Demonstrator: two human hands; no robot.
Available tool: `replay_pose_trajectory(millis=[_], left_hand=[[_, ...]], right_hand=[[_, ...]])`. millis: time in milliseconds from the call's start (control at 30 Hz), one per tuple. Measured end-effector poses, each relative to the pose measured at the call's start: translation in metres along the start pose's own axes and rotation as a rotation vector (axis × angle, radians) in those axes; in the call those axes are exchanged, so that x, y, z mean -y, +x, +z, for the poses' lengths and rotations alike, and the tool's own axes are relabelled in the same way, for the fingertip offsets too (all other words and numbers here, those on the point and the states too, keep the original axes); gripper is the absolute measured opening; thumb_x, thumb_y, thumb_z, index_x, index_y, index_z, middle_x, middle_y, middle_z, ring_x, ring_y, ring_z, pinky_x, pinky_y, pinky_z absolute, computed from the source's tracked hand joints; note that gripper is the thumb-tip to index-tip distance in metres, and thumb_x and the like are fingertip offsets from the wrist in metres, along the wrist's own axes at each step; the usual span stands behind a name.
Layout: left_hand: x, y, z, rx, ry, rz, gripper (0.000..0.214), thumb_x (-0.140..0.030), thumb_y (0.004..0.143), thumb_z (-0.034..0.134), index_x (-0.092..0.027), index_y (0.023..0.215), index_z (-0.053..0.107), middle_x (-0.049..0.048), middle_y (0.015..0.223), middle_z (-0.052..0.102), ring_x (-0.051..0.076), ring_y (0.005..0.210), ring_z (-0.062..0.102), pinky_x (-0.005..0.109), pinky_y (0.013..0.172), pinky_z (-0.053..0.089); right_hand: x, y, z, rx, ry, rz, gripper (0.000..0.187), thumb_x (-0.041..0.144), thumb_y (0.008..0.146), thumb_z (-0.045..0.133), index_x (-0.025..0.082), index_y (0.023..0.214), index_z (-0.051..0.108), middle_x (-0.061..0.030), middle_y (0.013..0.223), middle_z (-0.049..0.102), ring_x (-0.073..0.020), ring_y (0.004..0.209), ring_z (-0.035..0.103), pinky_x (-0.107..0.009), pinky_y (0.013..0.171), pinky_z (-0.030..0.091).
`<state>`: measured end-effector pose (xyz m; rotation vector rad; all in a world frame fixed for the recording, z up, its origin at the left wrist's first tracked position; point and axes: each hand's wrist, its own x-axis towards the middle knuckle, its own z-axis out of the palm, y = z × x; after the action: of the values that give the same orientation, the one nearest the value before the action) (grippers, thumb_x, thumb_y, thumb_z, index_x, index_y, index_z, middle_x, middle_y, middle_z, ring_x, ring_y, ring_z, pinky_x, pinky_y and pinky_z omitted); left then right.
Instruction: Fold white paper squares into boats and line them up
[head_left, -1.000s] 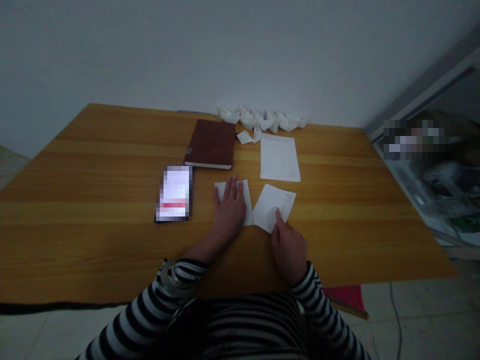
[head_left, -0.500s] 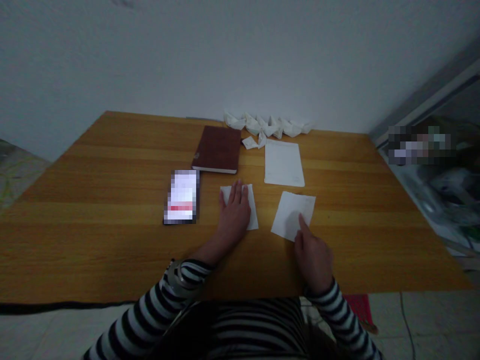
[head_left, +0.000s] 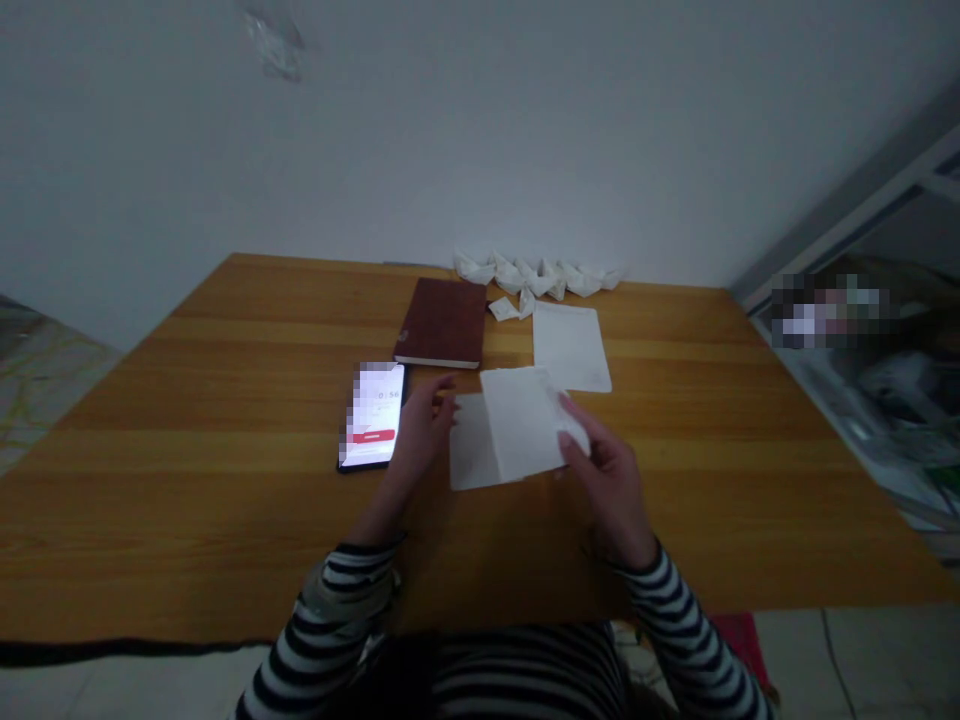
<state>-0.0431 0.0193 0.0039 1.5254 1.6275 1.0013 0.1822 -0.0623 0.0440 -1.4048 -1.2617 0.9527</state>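
Observation:
My right hand (head_left: 607, 475) pinches the right edge of a white paper sheet (head_left: 525, 420) and holds it over a second white paper piece (head_left: 471, 455) lying on the wooden table (head_left: 225, 420). My left hand (head_left: 420, 430) is just left of the papers, fingers slightly curled and apart, its fingertips near the left edge of the lower piece. It holds nothing that I can see. Both sleeves are black-and-white striped.
A lit phone (head_left: 373, 428) lies left of my left hand. Behind it is a dark red notebook (head_left: 442, 322), with a white paper pad (head_left: 570, 345) to its right. Several folded white paper figures (head_left: 536, 275) line the table's far edge by the wall. Metal shelving (head_left: 862, 330) stands at right.
My right hand lifted its sheet and carried it left over the piece that my left hand was pressing flat. My left hand came off that piece and moved left. The view tilted up.

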Motion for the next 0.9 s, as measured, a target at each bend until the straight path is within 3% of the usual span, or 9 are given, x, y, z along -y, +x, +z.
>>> replay_pose_trajectory(millis=[67, 133, 267, 467, 600, 700, 800, 833, 900], left_hand=[[0.001, 0.001, -0.007, 0.020, 0.043, -0.074, 0.037, -0.029, 0.093, 0.048, -0.014, 0.125, 0.059, 0.0113, 0.102, 0.072, 0.017, 0.068, 0.067, 0.028, 0.060, 0.053], [0.002, 0.000, -0.010, 0.042, 0.149, -0.107, 0.038, -0.032, 0.095, 0.046, -0.014, 0.126, 0.058, 0.0087, 0.089, 0.072, 0.018, 0.065, 0.066, 0.028, 0.059, 0.050], [0.005, -0.002, -0.009, 0.071, 0.297, -0.097, 0.037, -0.032, 0.096, 0.045, -0.013, 0.125, 0.059, 0.0094, 0.086, 0.071, 0.021, 0.074, 0.067, 0.030, 0.066, 0.048], [0.008, 0.002, -0.007, 0.084, 0.346, -0.053, 0.032, -0.031, 0.088, 0.059, -0.015, 0.115, 0.062, 0.0060, 0.083, 0.068, 0.021, 0.074, 0.063, 0.029, 0.064, 0.045], [0.008, 0.002, -0.007, 0.085, 0.413, -0.031, 0.014, -0.031, 0.084, 0.063, -0.018, 0.088, 0.064, 0.0031, 0.075, 0.063, 0.020, 0.071, 0.059, 0.029, 0.062, 0.041], [0.007, 0.002, -0.007, 0.065, 0.448, -0.012, 0.020, -0.034, 0.084, 0.063, -0.020, 0.070, 0.059, 0.0042, 0.078, 0.061, 0.021, 0.074, 0.058, 0.030, 0.064, 0.043], [0.006, 0.005, -0.008, -0.010, 0.342, 0.072, 0.021, -0.034, 0.081, 0.065, -0.020, 0.067, 0.059, 0.0063, 0.092, 0.061, 0.021, 0.083, 0.061, 0.032, 0.071, 0.049], [0.005, 0.006, -0.008, -0.018, 0.253, 0.101, 0.018, -0.034, 0.080, 0.065, -0.020, 0.070, 0.060, 0.0065, 0.096, 0.062, 0.021, 0.086, 0.062, 0.032, 0.074, 0.050], [0.003, 0.007, -0.008, 0.032, 0.051, 0.114, 0.017, -0.035, 0.081, 0.064, -0.019, 0.076, 0.062, 0.0057, 0.092, 0.064, 0.021, 0.086, 0.064, 0.032, 0.075, 0.053]], right_hand=[[-0.017, 0.000, 0.025, 0.054, 0.048, 0.011, 0.050, 0.035, 0.089, 0.059, 0.020, 0.136, 0.060, -0.0105, 0.135, 0.064, -0.0234, 0.103, 0.068, -0.036, 0.078, 0.060], [-0.037, -0.001, 0.043, 0.087, 0.023, 0.047, 0.049, 0.032, 0.086, 0.061, 0.018, 0.133, 0.062, -0.0109, 0.130, 0.067, -0.0243, 0.105, 0.068, -0.038, 0.084, 0.059], [-0.063, -0.005, 0.058, 0.211, 0.008, 0.174, 0.058, 0.029, 0.084, 0.062, 0.014, 0.139, 0.057, -0.0132, 0.109, 0.075, -0.0211, 0.072, 0.069, -0.035, 0.059, 0.060], [-0.061, -0.004, 0.063, 0.237, 0.064, 0.245, 0.061, 0.028, 0.085, 0.060, 0.013, 0.143, 0.051, -0.0102, 0.093, 0.076, -0.0193, 0.059, 0.070, -0.035, 0.055, 0.061], [-0.055, -0.002, 0.065, 0.252, 0.024, 0.225, 0.062, 0.029, 0.086, 0.059, 0.013, 0.145, 0.050, -0.0073, 0.082, 0.075, -0.0180, 0.051, 0.068, -0.033, 0.051, 0.059], [-0.051, -0.003, 0.062, 0.295, -0.054, 0.202, 0.064, 0.032, 0.089, 0.056, 0.012, 0.148, 0.044, -0.0049, 0.072, 0.072, -0.0187, 0.047, 0.064, -0.033, 0.048, 0.057], [-0.044, -0.002, 0.054, 0.241, -0.260, 0.032, 0.061, 0.036, 0.092, 0.055, 0.015, 0.148, 0.045, -0.0117, 0.096, 0.074, -0.0248, 0.080, 0.072, -0.041, 0.073, 0.061], [-0.041, 0.000, 0.051, 0.178, -0.351, -0.046, 0.061, 0.038, 0.092, 0.056, 0.016, 0.148, 0.045, -0.0147, 0.112, 0.071, -0.0272, 0.099, 0.069, -0.046, 0.087, 0.057], [-0.036, 0.007, 0.044, 0.034, -0.479, -0.167, 0.068, 0.042, 0.090, 0.059, 0.017, 0.150, 0.040, -0.0182, 0.139, 0.055, -0.0312, 0.130, 0.051, -0.053, 0.108, 0.043]])
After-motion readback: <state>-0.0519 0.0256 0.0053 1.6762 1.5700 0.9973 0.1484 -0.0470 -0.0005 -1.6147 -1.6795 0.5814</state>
